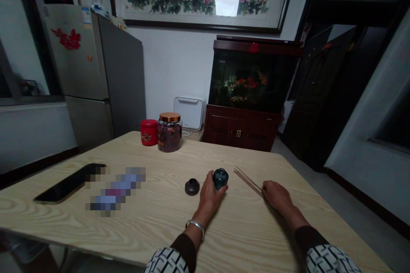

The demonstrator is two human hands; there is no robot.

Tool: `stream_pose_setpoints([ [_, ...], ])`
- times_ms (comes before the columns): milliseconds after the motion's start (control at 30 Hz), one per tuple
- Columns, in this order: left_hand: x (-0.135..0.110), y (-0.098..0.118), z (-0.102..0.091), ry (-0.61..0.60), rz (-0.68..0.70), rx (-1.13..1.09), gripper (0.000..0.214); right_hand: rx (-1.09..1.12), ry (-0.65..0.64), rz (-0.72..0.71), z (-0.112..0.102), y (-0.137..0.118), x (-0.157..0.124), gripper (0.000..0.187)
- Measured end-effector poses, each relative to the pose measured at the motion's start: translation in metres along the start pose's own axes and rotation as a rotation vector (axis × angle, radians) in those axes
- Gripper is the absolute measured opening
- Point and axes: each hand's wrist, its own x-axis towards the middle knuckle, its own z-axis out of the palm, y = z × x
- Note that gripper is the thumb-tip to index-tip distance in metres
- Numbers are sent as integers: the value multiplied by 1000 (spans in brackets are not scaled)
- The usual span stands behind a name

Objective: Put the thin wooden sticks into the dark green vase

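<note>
My left hand point(211, 191), with a silver bracelet at the wrist, is wrapped round a small dark teal glazed jar point(221, 178) with a narrow mouth. The jar is upright at the middle of the table; whether its base touches the wood is hidden. Just left of that hand sits a small dark brown round pot point(192, 187) with a short neck. To the right, my right hand point(276, 195) is closed on the near ends of several thin brown sticks point(248, 180), which look like incense sticks. Their far ends point toward the jar's right side.
On the wooden table point(153, 230), a black tray point(70, 182) and a blurred-out item point(117, 190) lie at left. A red canister point(149, 132) and a glass jar with a copper-coloured lid point(169, 133) stand at the back edge. Beyond are a fish tank point(250, 81) and a fridge point(121, 72).
</note>
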Motion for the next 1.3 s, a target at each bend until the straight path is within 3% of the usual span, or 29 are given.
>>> stream_pose_setpoints([
  [200,3,-2,0,25,67,1,59,-18,8,-13,-13,-7,8,21],
  [333,3,-3,-1,14,64,-9,58,185,127,28,-38,-4,16,14],
  [400,3,-3,-2,12,61,-8,59,466,221,72,-54,-10,22,15],
  [533,4,-3,-2,2,51,-4,61,1309,359,152,-76,-45,34,29],
  [633,4,-2,-3,4,55,0,59,1601,413,121,-79,-83,36,36],
  [833,4,0,-5,-2,62,19,56,1634,426,32,-67,-128,37,35],
  [1167,5,0,-6,0,83,-12,54,1295,343,-75,-28,-152,24,33],
  [1300,4,1,-7,0,89,-6,53,1255,227,-131,-19,-140,22,34],
])
